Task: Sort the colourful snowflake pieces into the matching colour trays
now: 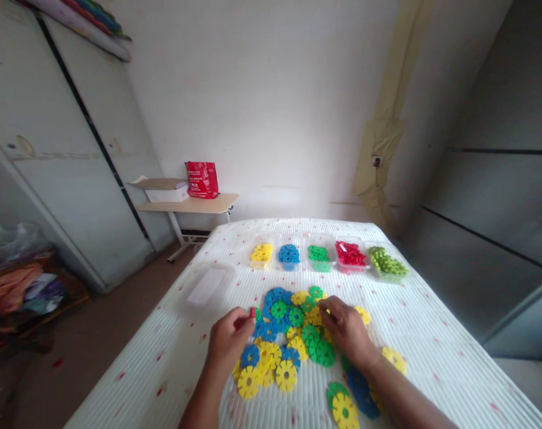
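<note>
One small red piece in the left hand, just over the left edge of the disc pile, above the desk. Plain red, blocky. More red peeking out between thumb and fingers, most of it hidden. Exposed end pointing up; long axis near upright as far as visible, can't tell full length.

Left fingers pinched on the red. Right hand at far right of pile, fingers bent down over a yellow disc; can't tell if gripping or just touching.

Discs: yellow, blue, green, thin and flat, notched like gears, round hole in the middle. Same width every way, mostly lying face up and overlapping. Pile stretched from near left to far right.

Blue discs overlapped beside right forearm, in a run slanting toward near right. Front yellow disc just left of that, over a green one.

Behind: five clear boxes in a row, sorted by colour: yellow, blue, green, red, light green.
</note>
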### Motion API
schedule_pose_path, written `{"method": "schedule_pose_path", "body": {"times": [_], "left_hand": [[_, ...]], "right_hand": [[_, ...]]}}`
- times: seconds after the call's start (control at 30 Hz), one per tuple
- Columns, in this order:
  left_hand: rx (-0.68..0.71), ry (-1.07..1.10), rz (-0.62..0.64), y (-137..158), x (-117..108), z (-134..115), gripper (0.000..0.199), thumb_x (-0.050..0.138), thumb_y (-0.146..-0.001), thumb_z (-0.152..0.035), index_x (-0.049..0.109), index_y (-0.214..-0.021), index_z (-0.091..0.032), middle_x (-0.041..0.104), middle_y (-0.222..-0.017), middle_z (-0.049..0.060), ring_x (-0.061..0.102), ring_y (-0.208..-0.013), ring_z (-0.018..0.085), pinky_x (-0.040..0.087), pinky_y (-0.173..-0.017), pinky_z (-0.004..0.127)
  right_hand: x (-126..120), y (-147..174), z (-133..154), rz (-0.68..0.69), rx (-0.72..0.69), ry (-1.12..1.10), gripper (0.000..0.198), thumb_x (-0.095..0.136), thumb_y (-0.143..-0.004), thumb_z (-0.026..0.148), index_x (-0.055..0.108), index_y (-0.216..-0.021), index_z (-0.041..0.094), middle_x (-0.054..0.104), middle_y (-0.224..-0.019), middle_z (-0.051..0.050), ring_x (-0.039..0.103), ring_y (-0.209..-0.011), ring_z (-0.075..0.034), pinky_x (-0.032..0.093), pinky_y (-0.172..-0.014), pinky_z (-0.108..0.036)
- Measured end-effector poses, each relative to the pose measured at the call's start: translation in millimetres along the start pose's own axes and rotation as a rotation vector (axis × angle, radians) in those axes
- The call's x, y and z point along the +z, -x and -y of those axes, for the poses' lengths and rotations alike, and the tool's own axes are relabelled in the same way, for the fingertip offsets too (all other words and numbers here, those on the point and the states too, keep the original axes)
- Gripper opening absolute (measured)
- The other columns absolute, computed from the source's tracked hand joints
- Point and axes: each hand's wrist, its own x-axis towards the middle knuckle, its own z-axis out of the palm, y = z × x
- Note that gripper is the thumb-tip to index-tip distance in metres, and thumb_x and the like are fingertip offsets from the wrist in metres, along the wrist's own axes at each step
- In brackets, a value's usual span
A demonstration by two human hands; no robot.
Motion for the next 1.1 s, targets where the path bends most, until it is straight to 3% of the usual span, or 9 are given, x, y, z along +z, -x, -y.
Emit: {"method": "schedule_pose_path", "body": {"times": [0.23, 0.47, 0.57, 0.7, 0.8, 0.9, 1.1], "left_hand": [[0.289, -0.022, 0.126, 21.1, 38.1, -31.4, 0.007, 0.060, -0.069, -0.025, 0.062, -0.064, -0.020, 0.060, -0.062, 0.000, 0.052, -0.058, 0.013, 0.037, -0.057, 0.022], [0.363, -0.085, 0.148, 29.3, 53.3, -36.9, 0.013, 0.059, -0.071, -0.026, 0.060, -0.059, -0.021, 0.058, -0.059, 0.000, 0.052, -0.057, 0.013, 0.036, -0.057, 0.022], [0.323, -0.058, 0.112, 27.3, 50.1, -34.0, 0.015, 0.058, -0.074, -0.033, 0.062, -0.069, -0.020, 0.061, -0.065, 0.000, 0.054, -0.059, 0.013, 0.039, -0.058, 0.022], [0.249, -0.011, 0.056, 23.9, 45.8, -31.3, 0.028, 0.048, -0.081, -0.040, 0.058, -0.067, -0.018, 0.057, -0.058, -0.001, 0.051, -0.055, 0.012, 0.038, -0.054, 0.021], [0.213, 0.025, 0.043, 22.5, 46.1, -30.6, 0.031, 0.047, -0.081, -0.042, 0.058, -0.065, -0.018, 0.053, -0.054, -0.002, 0.049, -0.053, 0.011, 0.038, -0.052, 0.020], [0.192, 0.048, 0.052, 22.0, 47.3, -30.3, 0.029, 0.049, -0.079, -0.042, 0.059, -0.066, -0.018, 0.055, -0.057, -0.001, 0.050, -0.055, 0.012, 0.039, -0.054, 0.021], [0.033, 0.279, 0.092, 21.9, 43.7, -34.7, 0.029, 0.056, -0.073, -0.046, 0.064, -0.076, -0.018, 0.061, -0.067, 0.001, 0.054, -0.062, 0.014, 0.041, -0.058, 0.023]], "right_hand": [[3.3, 1.8, 24.8, 0.161, 0.031, -0.299, 0.023, 0.049, -0.084, 0.030, 0.061, -0.098, 0.017, 0.064, -0.080, -0.003, 0.056, -0.063, -0.012, 0.044, -0.058, -0.022], [6.1, 4.9, 32.7, 0.210, 0.043, -0.419, 0.015, 0.052, -0.080, 0.028, 0.062, -0.081, 0.017, 0.062, -0.070, 0.000, 0.054, -0.059, -0.010, 0.042, -0.054, -0.020], [-16.5, -8.1, 19.3, 0.146, 0.067, -0.335, 0.016, 0.052, -0.081, 0.028, 0.063, -0.080, 0.017, 0.064, -0.071, -0.001, 0.055, -0.061, -0.011, 0.042, -0.055, -0.020], [-70.9, -41.3, -18.5, -0.118, 0.204, -0.030, 0.024, 0.049, -0.084, 0.032, 0.066, -0.079, 0.017, 0.067, -0.071, -0.002, 0.056, -0.057, -0.011, 0.042, -0.053, -0.021], [-100.7, -64.3, -47.7, -0.289, 0.340, 0.263, 0.025, 0.048, -0.087, 0.035, 0.065, -0.092, 0.017, 0.066, -0.093, -0.004, 0.061, -0.075, -0.015, 0.048, -0.064, -0.026], [-107.2, -76.7, -64.7, -0.314, 0.376, 0.346, 0.028, 0.051, -0.088, 0.033, 0.056, -0.110, 0.018, 0.057, -0.113, -0.006, 0.058, -0.093, -0.018, 0.050, -0.078, -0.036], [-90.3, -79.1, -68.0, -0.278, 0.357, 0.366, 0.031, 0.051, -0.088, 0.032, 0.053, -0.114, 0.017, 0.055, -0.116, -0.007, 0.057, -0.097, -0.019, 0.049, -0.081, -0.039]]}}
